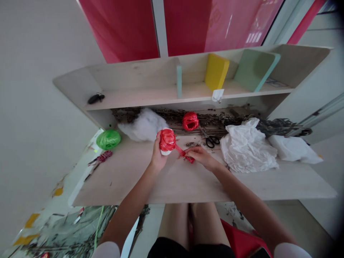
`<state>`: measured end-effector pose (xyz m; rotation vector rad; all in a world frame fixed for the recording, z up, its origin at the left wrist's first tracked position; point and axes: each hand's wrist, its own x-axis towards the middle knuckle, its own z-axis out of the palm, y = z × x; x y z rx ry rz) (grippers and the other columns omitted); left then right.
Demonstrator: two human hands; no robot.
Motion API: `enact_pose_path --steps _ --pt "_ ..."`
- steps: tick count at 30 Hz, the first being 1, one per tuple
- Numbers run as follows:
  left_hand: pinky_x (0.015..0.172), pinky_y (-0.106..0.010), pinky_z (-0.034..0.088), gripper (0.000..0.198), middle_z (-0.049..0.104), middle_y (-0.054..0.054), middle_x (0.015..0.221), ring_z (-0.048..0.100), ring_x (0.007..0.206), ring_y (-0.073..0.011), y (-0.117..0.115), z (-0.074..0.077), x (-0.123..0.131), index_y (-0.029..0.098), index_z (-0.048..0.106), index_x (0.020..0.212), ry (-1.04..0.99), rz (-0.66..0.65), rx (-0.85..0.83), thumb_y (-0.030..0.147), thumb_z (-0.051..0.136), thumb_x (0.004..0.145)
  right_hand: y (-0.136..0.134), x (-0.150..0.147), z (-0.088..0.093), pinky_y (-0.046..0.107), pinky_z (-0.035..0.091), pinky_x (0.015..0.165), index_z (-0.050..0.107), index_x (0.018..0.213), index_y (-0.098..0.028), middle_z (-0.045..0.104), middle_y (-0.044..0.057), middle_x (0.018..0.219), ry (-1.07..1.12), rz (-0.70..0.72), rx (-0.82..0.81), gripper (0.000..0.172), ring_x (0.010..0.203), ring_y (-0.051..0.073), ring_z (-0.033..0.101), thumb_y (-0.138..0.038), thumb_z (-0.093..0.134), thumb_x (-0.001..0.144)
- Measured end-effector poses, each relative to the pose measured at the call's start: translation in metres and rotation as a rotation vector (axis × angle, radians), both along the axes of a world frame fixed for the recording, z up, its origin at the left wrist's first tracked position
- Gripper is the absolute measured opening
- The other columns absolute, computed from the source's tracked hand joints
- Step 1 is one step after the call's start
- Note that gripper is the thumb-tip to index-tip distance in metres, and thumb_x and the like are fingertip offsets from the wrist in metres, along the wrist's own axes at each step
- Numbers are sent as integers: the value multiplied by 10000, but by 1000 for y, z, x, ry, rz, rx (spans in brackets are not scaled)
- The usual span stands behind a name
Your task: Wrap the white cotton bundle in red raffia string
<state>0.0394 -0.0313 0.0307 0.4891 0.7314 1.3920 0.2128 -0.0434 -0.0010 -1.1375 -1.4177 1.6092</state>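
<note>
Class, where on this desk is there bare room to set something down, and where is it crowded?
Bare desk lies between the green twine ball and the left forearm, and between the right forearm and the crumpled white plastic. Crowded: the back, with cotton wool, red twine ball, scissors and dried stems.

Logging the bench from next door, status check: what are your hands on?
Left hand holding red raffia ball. Right hand pinching its strand. Scissors beyond, not in the way.
</note>
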Motion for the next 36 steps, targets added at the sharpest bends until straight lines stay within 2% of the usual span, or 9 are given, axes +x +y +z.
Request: enact_pose_path --steps 5,10,16,21,26,31,36 --pt "802 -281 545 313 734 -10 874 709 838 -175 2 4 -2 218 652 1088 3 31 -17 426 556 875 -1 1 2 237 426 550 762 757 -163 729 60 765 -46 22 3 228 621 133 557 -288 582 695" --pt "773 -250 544 331 737 -19 867 705 809 -157 4 6 -8 208 666 1052 -27 66 -36 455 523 885 1 -1 1 285 496 706 736 706 -179 737 55 794 -16 57 7 203 739 165 615 -297 573 677" --pt "813 -265 550 357 738 -13 893 700 875 -166 7 4 -12 213 663 1085 -37 129 -19 466 566 853 2 0 -1 263 485 690 727 703 -168 737 52 768 -32 73 16 222 742 157 618 -301 550 679" --pt "817 -278 551 358 738 -28 901 700 854 -169 7 3 -12 199 674 1026 -27 157 15 487 566 844 3 -2 -4 249 487 687 703 674 -163 739 55 781 -27 21 10 197 749 153 629 -277 542 663" --pt "842 -280 542 393 732 -39 903 695 876 -167 15 6 -25 193 662 1041 -71 305 92 513 576 830 6 -2 -8 270 510 697 661 597 -180 725 50 722 -8 -75 -44 139 747 169 659 -267 570 655" --pt "782 -242 541 443 723 -55 865 690 818 -149 22 6 -37 168 660 1042 -95 311 72 543 560 829 5 1 -6 275 513 726 747 686 -179 752 65 798 40 -18 -31 228 738 156 656 -322 570 686" --pt "767 -225 538 459 722 -63 873 686 812 -139 23 8 -39 145 661 1012 -130 323 58 549 513 851 4 7 -1 271 515 721 757 769 -161 762 78 876 28 -27 -52 227 672 128 640 -303 594 698"
